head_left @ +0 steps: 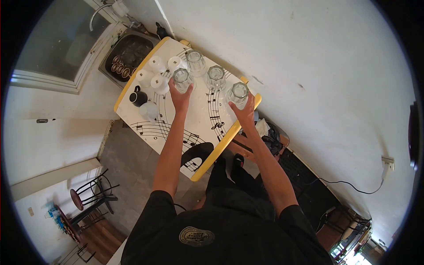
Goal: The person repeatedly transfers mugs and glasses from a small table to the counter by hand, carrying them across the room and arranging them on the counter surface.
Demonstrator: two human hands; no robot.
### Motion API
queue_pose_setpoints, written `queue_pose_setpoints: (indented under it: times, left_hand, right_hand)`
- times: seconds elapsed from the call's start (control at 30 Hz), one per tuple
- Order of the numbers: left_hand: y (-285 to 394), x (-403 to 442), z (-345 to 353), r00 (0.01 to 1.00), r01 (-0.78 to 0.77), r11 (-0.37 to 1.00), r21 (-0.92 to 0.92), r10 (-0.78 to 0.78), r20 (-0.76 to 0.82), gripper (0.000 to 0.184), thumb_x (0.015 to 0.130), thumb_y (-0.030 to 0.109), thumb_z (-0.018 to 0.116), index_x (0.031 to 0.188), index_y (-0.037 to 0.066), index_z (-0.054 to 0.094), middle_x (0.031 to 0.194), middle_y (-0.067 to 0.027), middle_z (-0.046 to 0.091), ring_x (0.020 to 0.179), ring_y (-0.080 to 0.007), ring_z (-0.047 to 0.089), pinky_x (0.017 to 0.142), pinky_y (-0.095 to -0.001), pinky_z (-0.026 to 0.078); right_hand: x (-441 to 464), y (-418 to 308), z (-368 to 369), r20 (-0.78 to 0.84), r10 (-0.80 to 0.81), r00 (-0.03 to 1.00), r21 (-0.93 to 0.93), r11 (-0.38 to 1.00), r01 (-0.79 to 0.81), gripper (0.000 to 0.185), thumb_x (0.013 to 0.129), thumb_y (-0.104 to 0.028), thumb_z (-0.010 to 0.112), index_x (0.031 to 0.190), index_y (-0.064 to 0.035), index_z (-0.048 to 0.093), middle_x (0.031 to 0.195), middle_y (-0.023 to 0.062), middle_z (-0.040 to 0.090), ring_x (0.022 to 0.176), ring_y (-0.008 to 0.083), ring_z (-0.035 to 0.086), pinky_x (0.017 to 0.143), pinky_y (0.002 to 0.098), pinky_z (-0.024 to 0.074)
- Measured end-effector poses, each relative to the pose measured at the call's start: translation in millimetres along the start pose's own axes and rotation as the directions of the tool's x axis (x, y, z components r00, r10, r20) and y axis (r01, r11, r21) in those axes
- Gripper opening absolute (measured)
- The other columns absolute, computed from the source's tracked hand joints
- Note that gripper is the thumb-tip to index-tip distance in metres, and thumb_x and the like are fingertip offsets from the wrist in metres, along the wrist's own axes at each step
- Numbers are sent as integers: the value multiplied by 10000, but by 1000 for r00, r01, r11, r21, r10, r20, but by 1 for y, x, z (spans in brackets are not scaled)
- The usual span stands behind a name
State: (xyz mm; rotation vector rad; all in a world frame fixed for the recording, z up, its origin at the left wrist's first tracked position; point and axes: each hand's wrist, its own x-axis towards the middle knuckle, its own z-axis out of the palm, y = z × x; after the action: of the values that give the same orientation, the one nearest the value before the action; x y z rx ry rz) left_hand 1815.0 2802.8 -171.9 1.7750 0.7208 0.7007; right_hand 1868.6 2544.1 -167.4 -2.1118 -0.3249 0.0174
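Note:
My left hand [180, 96] is closed round the near side of a clear faceted glass [182, 77], with thumb and fingers on either side. At the table's right edge, my right hand [245, 112] grips another clear glass [239, 92] the same way. Between and behind them stand two more glasses, a middle glass [216, 77] and a far glass [194, 61]; all look turned bottom up. Left of my left hand are several white cups [159, 83], a black mug [138, 98] lying or tilted, and a translucent whitish cup [149, 110].
The white table [196, 108] has a music-note pattern and a yellow edge. A metal sink [132, 48] holding several cups adjoins its far left side. The wall [309, 75] runs along the right. Bags [271, 139] lie below the right edge; a stool [90, 192] stands at lower left.

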Motion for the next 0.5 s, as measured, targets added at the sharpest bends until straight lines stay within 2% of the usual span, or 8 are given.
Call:
queue_pose_setpoints:
  times: [0.1, 0.2, 0.27, 0.3, 0.37, 0.5]
  left_hand:
    - [3, -1, 4, 999, 1, 1000, -13, -2, -33, 911, 751, 226, 882, 1430, -45, 338, 1448, -227, 424, 1384, -343, 385, 1178, -426, 279]
    - [12, 0, 6, 997, -58, 997, -53, 55, -58, 840, 748, 212, 877, 1390, -25, 391, 1392, -210, 490, 1316, -326, 456, 1136, -419, 329]
    - [19, -1, 5, 995, -80, 997, -25, 78, -59, 762, 741, 204, 877, 1343, 3, 455, 1297, -182, 574, 1217, -305, 537, 1083, -410, 383]
    - [20, -2, 5, 995, -82, 996, -25, 80, -62, 762, 741, 204, 877, 1343, 3, 455, 1297, -182, 574, 1217, -305, 537, 1083, -410, 383]
    - [22, -6, -1, 990, -89, 993, 82, 98, -101, 697, 734, 197, 878, 1296, 23, 505, 1204, -161, 631, 1129, -295, 602, 1026, -402, 435]
    - [38, -24, -18, 994, -79, 995, 58, 82, -65, 670, 735, 203, 878, 1271, 22, 520, 1179, -157, 646, 1116, -295, 618, 1012, -404, 458]
  right_hand:
    - [4, -1, 10, -51, -3, 999, -42, 999, 1, 881, 748, -260, 874, 1412, 31, 375, 1331, 247, 485, 1268, 420, 471, 1081, 496, 393]
    - [7, -8, 12, -92, 6, 996, 12, 1000, -5, 875, 734, -273, 886, 1393, 36, 399, 1315, 232, 505, 1249, 408, 491, 1067, 486, 409]
    - [9, -14, 11, -82, 96, 992, 64, 994, -91, 849, 735, -277, 885, 1372, 40, 421, 1282, 217, 538, 1204, 394, 535, 1023, 467, 449]
    - [10, -14, 11, -81, 93, 992, 65, 994, -88, 849, 735, -277, 885, 1372, 40, 421, 1282, 217, 538, 1204, 394, 535, 1023, 467, 449]
    - [8, -17, 13, -149, 61, 987, -71, 995, -73, 811, 742, -272, 877, 1351, 43, 443, 1216, 213, 584, 1141, 395, 584, 972, 454, 486]
    - [-2, -22, 3, -118, 29, 993, -28, 999, -32, 793, 737, -275, 879, 1327, 50, 462, 1165, 230, 616, 1103, 407, 609, 948, 453, 499]
